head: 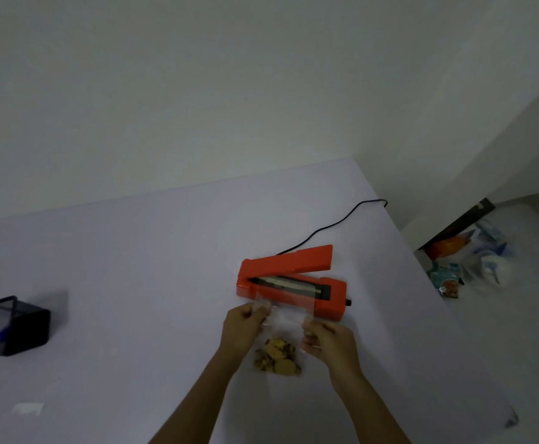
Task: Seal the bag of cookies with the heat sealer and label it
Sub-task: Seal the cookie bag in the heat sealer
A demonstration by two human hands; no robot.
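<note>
Tabletop (133, 267), pale and wide, fills the lower two thirds of the frame under a bare wall. Near the middle sits the orange heat sealer (290, 278) with its lid arm raised, so the dark sealing strip is exposed; its black cord (335, 222) trails toward the upper right and off the table edge. At the left edge of the frame stands a dark box (12, 325) with something blue in it. On the floor at the right lies a heap of packets (473, 261), too blurred to name.

Just below the sealer, the clear bag (279, 318) is stretched between two hands. The left hand (242, 325) pinches the bag's left upper edge, fingers curled on the film; the right hand (329, 339) pinches the right edge the same way. The bag's open mouth lies over the sealing strip, under the raised arm. The cookies (277, 357) sit bunched at the bottom of the bag, toward the lower centre of the frame, well clear of the strip.

By my reading, the bag is being lined up and the seal is not yet made, since the arm is up. Pressing it down, then labelling, is left. A small pale scrap (28, 408) at the lower left may be the label; I cannot tell.
</note>
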